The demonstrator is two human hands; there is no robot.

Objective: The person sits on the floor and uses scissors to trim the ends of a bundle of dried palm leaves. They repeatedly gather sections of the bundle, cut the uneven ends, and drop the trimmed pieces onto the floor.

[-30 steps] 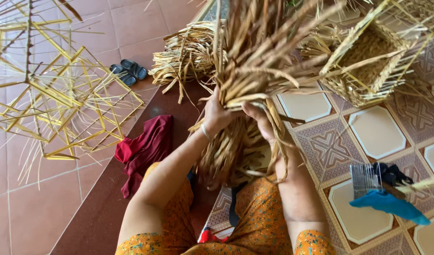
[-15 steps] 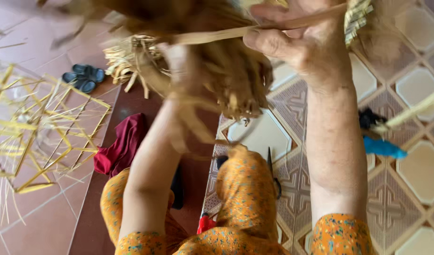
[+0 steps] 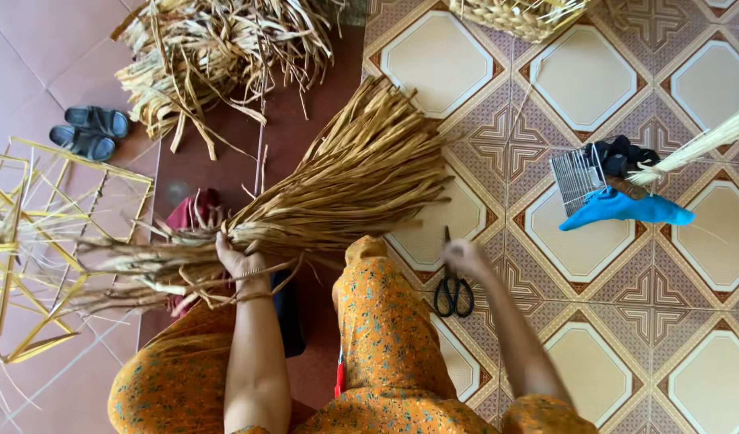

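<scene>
Nearest us: our knees in orange patterned cloth, seated on the tiled floor (image 3: 595, 88). Left hand (image 3: 239, 259) is clamped around the waist of the bundle of dried straw strips (image 3: 337, 189), which lies across the floor, its fanned end toward the patterned tiles and its ragged end out left over the yellow cane frame (image 3: 40, 241). Right hand (image 3: 466, 257) is at the top of the black-handled scissors (image 3: 453, 291) lying on a tile just right of our knee; it's blurred, so we can't tell if the fingers have closed on them.

Our read: we're at the tool pickup, bundle pinned. Next move calls for a firm grip on the scissors while the left hand keeps the strips from splaying.

Further out: red cloth (image 3: 194, 213) under the bundle, dark sandals (image 3: 90, 133), loose straw pile (image 3: 217, 48), a wire brush on blue cloth (image 3: 619, 205), woven basket (image 3: 518, 14) at the top edge.
</scene>
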